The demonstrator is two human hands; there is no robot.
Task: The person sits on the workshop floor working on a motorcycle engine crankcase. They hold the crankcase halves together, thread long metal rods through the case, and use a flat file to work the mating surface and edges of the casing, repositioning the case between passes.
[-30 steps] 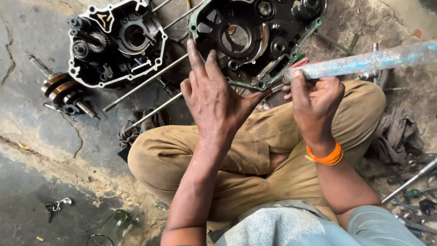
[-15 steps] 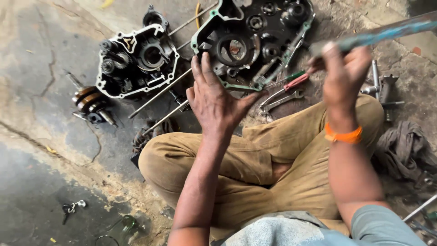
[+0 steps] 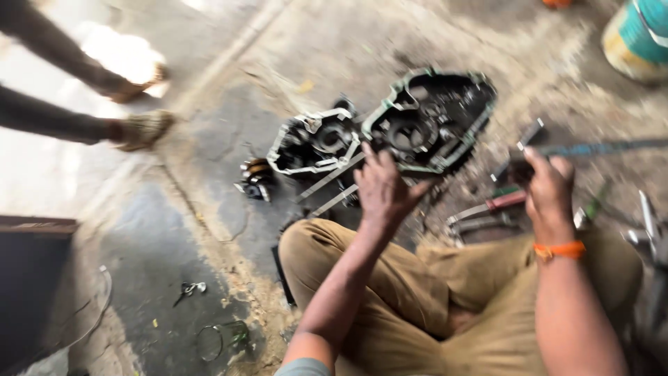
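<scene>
Since half a second ago our view has swung wide and blurred, bringing another person's two sandalled feet (image 3: 142, 129) in at the left, while our right hand (image 3: 546, 188) has dropped from head height. Our left hand (image 3: 383, 191) rests with fingers spread on the nearer of two dark metal engine case halves (image 3: 431, 122) on the concrete floor (image 3: 174, 230). Our right fingers are clamped round a long blue-grey metal rod (image 3: 598, 148), beside red-handled pliers (image 3: 487, 207).
</scene>
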